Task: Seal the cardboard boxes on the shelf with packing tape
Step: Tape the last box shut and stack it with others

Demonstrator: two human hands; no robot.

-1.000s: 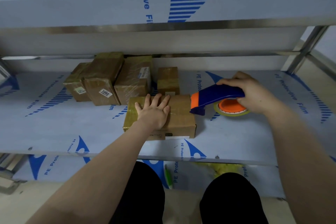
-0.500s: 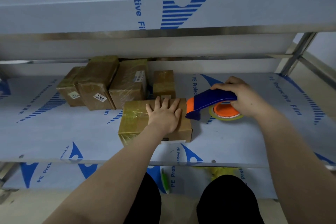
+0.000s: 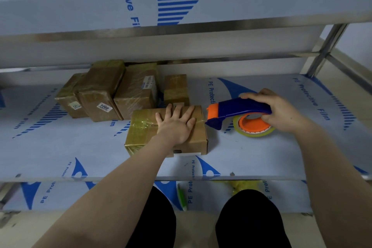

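Head view: The left hand [image 3: 177, 125] lay flat, palm down with the fingers straight and spread, pressing on the top of the brown rectangular cardboard box [image 3: 141, 131] that stood nearest the front of the middle shelf [image 3: 261, 157], a metal shelf covered in white protective film with blue print. Glossy yellowish tape covered the left part of this box, and a strip ran across its top beneath the hand. The right hand [image 3: 281, 112] gripped the handle of the blue and orange plastic tape dispenser [image 3: 239, 109], fingers curled over it. The dispenser's orange nose sat just beside the right edge of the box; contact could not be confirmed. The roll of clear yellowish packing tape [image 3: 254, 129] on its orange hub rested on the shelf film below the handle. Behind the front box, four taped brown cardboard boxes [image 3: 136, 90] stood in a row at the back of the shelf, one bearing a white label [image 3: 104, 106] marked 7202. On the lower shelf [image 3: 50, 193], a green pen-like item [image 3: 182, 197] lay between the person's black-clad knees [image 3: 155, 217].
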